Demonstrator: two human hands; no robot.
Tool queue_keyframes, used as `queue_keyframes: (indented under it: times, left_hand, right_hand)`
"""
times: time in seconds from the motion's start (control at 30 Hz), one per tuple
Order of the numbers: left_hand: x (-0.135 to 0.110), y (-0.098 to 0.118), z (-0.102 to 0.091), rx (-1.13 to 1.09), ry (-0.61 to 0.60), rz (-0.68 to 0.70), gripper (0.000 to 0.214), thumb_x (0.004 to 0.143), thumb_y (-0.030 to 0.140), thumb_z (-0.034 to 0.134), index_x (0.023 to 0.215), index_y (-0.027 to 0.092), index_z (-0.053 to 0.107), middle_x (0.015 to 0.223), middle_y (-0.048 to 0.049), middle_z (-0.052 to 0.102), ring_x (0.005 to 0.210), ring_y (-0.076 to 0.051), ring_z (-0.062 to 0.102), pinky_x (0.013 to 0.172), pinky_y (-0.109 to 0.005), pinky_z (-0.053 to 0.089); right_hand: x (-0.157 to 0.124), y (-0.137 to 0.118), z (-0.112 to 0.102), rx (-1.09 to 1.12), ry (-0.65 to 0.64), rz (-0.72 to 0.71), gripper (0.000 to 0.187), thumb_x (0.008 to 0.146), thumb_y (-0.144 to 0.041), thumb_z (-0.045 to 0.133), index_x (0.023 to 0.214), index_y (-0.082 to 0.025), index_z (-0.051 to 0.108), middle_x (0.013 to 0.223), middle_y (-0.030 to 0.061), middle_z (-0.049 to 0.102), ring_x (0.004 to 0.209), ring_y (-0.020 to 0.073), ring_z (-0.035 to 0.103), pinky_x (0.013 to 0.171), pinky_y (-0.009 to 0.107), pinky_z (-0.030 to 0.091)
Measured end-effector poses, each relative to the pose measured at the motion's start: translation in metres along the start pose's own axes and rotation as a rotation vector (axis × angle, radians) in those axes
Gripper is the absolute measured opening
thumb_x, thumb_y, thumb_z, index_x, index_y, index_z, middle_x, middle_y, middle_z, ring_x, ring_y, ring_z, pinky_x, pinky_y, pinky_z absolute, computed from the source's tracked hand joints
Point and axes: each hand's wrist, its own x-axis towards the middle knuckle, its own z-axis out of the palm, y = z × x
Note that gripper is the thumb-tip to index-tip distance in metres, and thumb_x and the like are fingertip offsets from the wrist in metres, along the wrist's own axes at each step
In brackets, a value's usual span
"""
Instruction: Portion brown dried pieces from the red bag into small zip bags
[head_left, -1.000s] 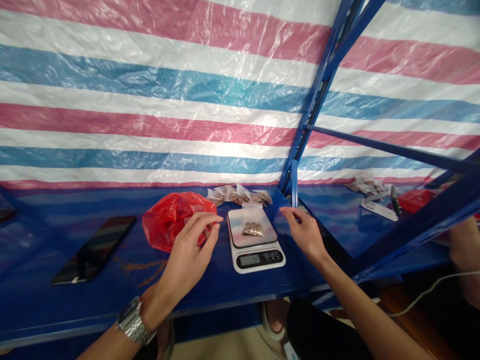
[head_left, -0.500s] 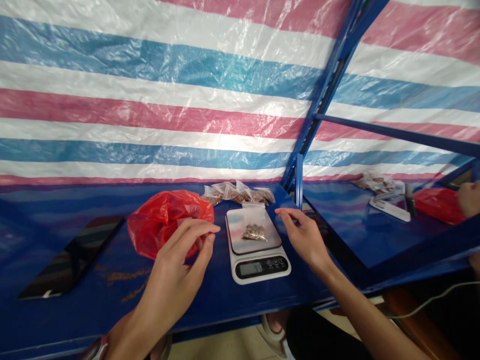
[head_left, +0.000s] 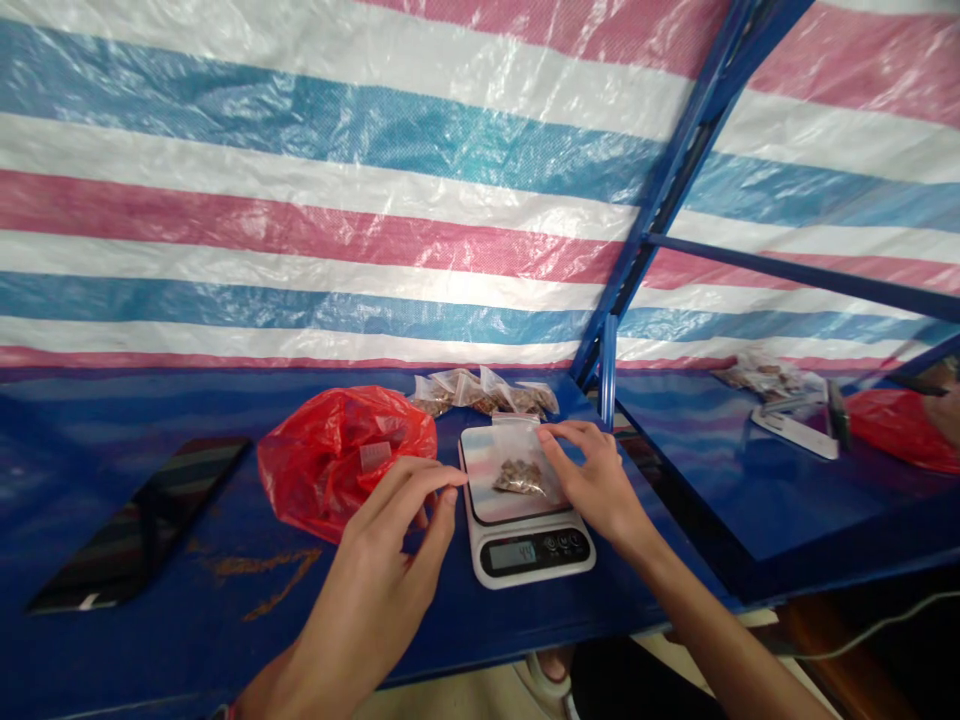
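Observation:
My right hand (head_left: 596,475) lies over the scale pan, its fingertips on the right side of a small clear zip bag of brown seeds (head_left: 519,477). That bag rests on a white digital kitchen scale (head_left: 529,556), whose small display is hard to read. My left hand (head_left: 382,560) hovers just left of the scale, fingers loosely curled and holding nothing I can see. Behind it lies a crumpled red plastic bag (head_left: 337,462). Several more small seed bags (head_left: 480,394) sit in a row behind the scale.
A dark smartphone (head_left: 139,525) lies on the blue table (head_left: 187,640) at the left, near a brown smear of spilled grains (head_left: 255,568). A blue metal upright (head_left: 607,370) rises behind the scale. A shiny panel at the right reflects the bags.
My right hand has moved left from beside the scale onto the bag on the pan. The bag now sits slightly lower on the pan. My left hand has barely moved, and the view has shifted slightly.

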Motion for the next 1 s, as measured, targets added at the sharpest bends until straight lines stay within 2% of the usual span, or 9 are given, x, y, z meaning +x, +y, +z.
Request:
queue_keyframes:
  times: [0.1, 0.17, 0.27, 0.33, 0.4, 0.5, 0.73, 0.9, 1.0]
  left_hand:
    - [0.002, -0.001, 0.014, -0.054, -0.029, -0.104, 0.019, 0.100, 0.029, 0.055, 0.112, 0.027, 0.069, 0.106, -0.0032, 0.070, 0.090, -0.016, 0.067, 0.083, -0.028, 0.056]
    - [0.006, -0.002, 0.025, -0.114, -0.001, -0.215, 0.025, 0.098, 0.035, 0.058, 0.119, 0.025, 0.067, 0.108, -0.0050, 0.071, 0.089, -0.018, 0.067, 0.086, -0.033, 0.056]
    - [0.016, -0.003, 0.038, -0.302, 0.097, -0.376, 0.043, 0.095, 0.043, 0.062, 0.131, 0.020, 0.062, 0.117, -0.0102, 0.071, 0.094, -0.022, 0.069, 0.084, -0.035, 0.057]
    - [0.022, 0.000, 0.041, -0.460, 0.065, -0.395, 0.041, 0.096, 0.046, 0.058, 0.126, 0.018, 0.065, 0.115, -0.0108, 0.073, 0.094, -0.022, 0.071, 0.084, -0.034, 0.057]
    - [0.026, 0.004, 0.041, -0.557, 0.026, -0.372, 0.036, 0.099, 0.047, 0.054, 0.114, 0.019, 0.070, 0.111, -0.0091, 0.076, 0.094, -0.021, 0.071, 0.086, -0.032, 0.056]
    - [0.027, 0.010, 0.040, -0.542, 0.031, -0.342, 0.032, 0.099, 0.046, 0.055, 0.105, 0.021, 0.073, 0.107, -0.0065, 0.077, 0.096, -0.021, 0.071, 0.087, -0.031, 0.054]
    - [0.021, 0.007, 0.040, -0.504, 0.021, -0.350, 0.030, 0.098, 0.045, 0.055, 0.105, 0.021, 0.072, 0.108, -0.0058, 0.077, 0.096, -0.021, 0.071, 0.086, -0.030, 0.053]
    - [0.020, 0.002, 0.039, -0.577, 0.042, -0.412, 0.034, 0.093, 0.049, 0.060, 0.102, 0.020, 0.074, 0.104, -0.0063, 0.077, 0.091, -0.022, 0.071, 0.082, -0.030, 0.055]
    - [0.021, -0.002, 0.037, -0.616, 0.066, -0.461, 0.038, 0.092, 0.053, 0.061, 0.101, 0.019, 0.075, 0.102, -0.0071, 0.078, 0.090, -0.023, 0.071, 0.082, -0.031, 0.055]
  right_hand:
    - [-0.001, -0.016, -0.001, 0.105, -0.034, 0.016, 0.037, 0.087, -0.060, 0.063, 0.094, -0.027, 0.078, 0.114, 0.0082, 0.072, 0.115, 0.0339, 0.057, 0.107, 0.053, 0.035]
    - [-0.003, -0.033, -0.004, 0.235, -0.130, 0.004, 0.037, 0.090, -0.059, 0.061, 0.095, -0.025, 0.076, 0.108, 0.0063, 0.074, 0.109, 0.0297, 0.061, 0.104, 0.048, 0.039]
    - [-0.010, -0.057, -0.008, 0.459, -0.318, 0.000, 0.039, 0.094, -0.059, 0.059, 0.095, -0.022, 0.072, 0.096, 0.0046, 0.074, 0.093, 0.0235, 0.064, 0.089, 0.038, 0.048]
    - [-0.016, -0.068, -0.009, 0.582, -0.376, 0.009, 0.039, 0.092, -0.059, 0.062, 0.097, -0.021, 0.070, 0.093, 0.0042, 0.073, 0.086, 0.0211, 0.065, 0.080, 0.033, 0.051]
    - [-0.021, -0.074, -0.008, 0.649, -0.371, 0.008, 0.039, 0.090, -0.059, 0.066, 0.100, -0.021, 0.069, 0.092, 0.0039, 0.072, 0.084, 0.0199, 0.065, 0.076, 0.031, 0.052]
    - [-0.025, -0.073, -0.006, 0.685, -0.328, 0.000, 0.037, 0.089, -0.056, 0.069, 0.100, -0.021, 0.068, 0.092, 0.0030, 0.071, 0.086, 0.0191, 0.064, 0.077, 0.029, 0.052]
    - [-0.029, -0.067, -0.003, 0.692, -0.314, -0.003, 0.034, 0.092, -0.054, 0.068, 0.089, -0.020, 0.065, 0.082, 0.0004, 0.062, 0.074, 0.0148, 0.054, 0.068, 0.027, 0.047]
    - [-0.027, -0.072, -0.001, 0.640, -0.312, -0.012, 0.035, 0.094, -0.054, 0.065, 0.088, -0.020, 0.067, 0.083, 0.0015, 0.065, 0.079, 0.0166, 0.055, 0.074, 0.029, 0.046]
    - [-0.022, -0.076, 0.001, 0.635, -0.374, -0.007, 0.038, 0.094, -0.056, 0.064, 0.086, -0.019, 0.067, 0.083, 0.0022, 0.066, 0.080, 0.0174, 0.055, 0.076, 0.030, 0.045]
